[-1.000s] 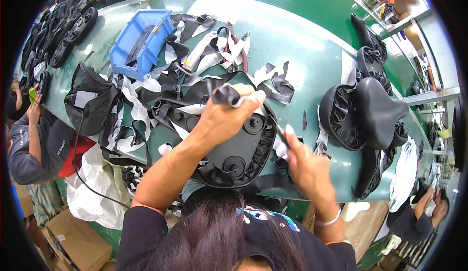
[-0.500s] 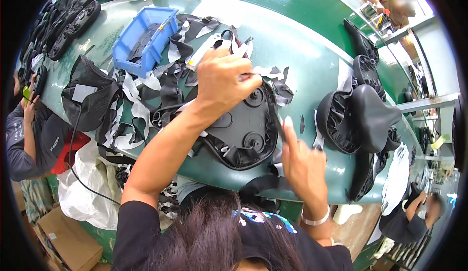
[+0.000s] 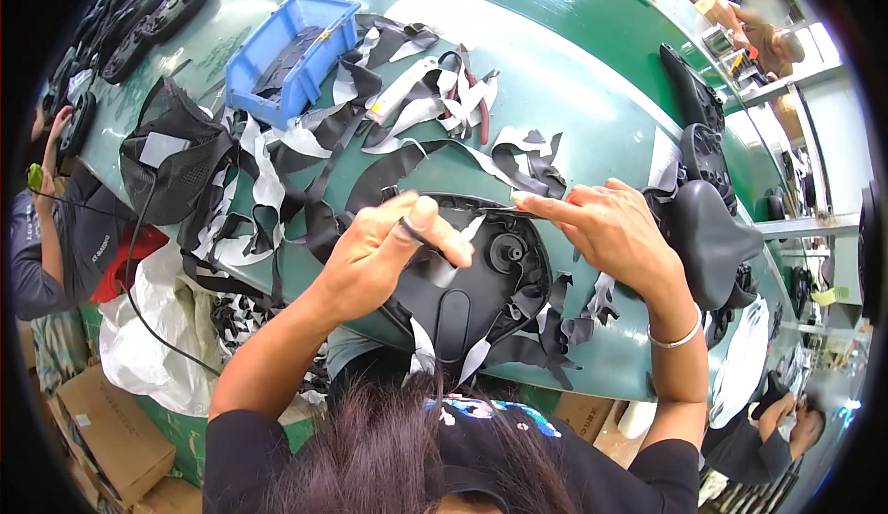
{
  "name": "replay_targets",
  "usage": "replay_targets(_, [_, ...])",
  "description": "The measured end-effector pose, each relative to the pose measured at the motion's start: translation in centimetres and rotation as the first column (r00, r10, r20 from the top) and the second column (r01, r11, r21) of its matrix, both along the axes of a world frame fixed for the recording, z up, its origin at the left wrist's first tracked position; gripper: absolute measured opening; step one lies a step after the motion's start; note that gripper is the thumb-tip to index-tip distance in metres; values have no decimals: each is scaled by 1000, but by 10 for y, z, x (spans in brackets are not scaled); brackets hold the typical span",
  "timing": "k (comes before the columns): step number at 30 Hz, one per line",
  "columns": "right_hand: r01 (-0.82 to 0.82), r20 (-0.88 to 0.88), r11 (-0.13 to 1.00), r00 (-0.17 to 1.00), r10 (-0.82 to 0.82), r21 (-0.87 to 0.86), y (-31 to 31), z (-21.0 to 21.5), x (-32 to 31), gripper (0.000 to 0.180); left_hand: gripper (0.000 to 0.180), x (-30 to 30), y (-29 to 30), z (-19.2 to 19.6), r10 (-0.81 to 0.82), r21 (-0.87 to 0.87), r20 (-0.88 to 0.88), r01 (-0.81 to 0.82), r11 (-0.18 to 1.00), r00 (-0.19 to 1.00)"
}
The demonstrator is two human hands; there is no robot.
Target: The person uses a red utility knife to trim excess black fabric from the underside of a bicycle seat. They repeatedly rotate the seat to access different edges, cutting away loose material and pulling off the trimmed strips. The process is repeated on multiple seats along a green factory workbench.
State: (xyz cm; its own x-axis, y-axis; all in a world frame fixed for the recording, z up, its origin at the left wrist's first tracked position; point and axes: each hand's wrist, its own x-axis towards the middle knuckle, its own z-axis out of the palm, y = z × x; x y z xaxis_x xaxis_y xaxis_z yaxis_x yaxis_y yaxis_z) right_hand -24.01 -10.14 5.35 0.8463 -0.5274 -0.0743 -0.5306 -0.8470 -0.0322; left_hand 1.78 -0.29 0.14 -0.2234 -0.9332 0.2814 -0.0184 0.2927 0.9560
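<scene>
A black bicycle saddle (image 3: 453,306) lies upside down at the table's near edge, its plastic base and trimmed cover edge showing. My left hand (image 3: 370,255) is closed over its left side, pinching a strip of cover material (image 3: 442,272), black with a grey back. From the right my right hand (image 3: 620,236) grips a thin knife (image 3: 507,211); its blade lies along the saddle's far rim, and the handle is mostly hidden in the fingers. Grey-backed offcuts (image 3: 476,357) hang at the saddle's near edge.
A blue bin (image 3: 294,74) with dark pieces stands far left, beside a black mesh bag (image 3: 176,167). Offcut strips (image 3: 527,158) and red-handled pliers (image 3: 484,116) lie beyond the saddle. More saddles (image 3: 708,246) stand at right. Other people work at both sides.
The saddle has turned on the table. My left hand has moved down and nearer; my right hand, with the knife, has moved up and right to the far rim.
</scene>
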Motion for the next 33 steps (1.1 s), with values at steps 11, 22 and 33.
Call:
replay_targets(11, [411,-117,911,906,-406,26,111,15,-14,51,27,75,-75,71,-190,9,-693,272,962,695])
replay_targets(22, [193,-18,975,981,-193,113,46,14,-6,45,32,-4,-73,-7,-338,202,-390,438,876,856])
replay_targets(33, [588,-13,322,493,-870,742,177,-11,-4,50,19,12,-64,64,524,282,-790,-570,772,319])
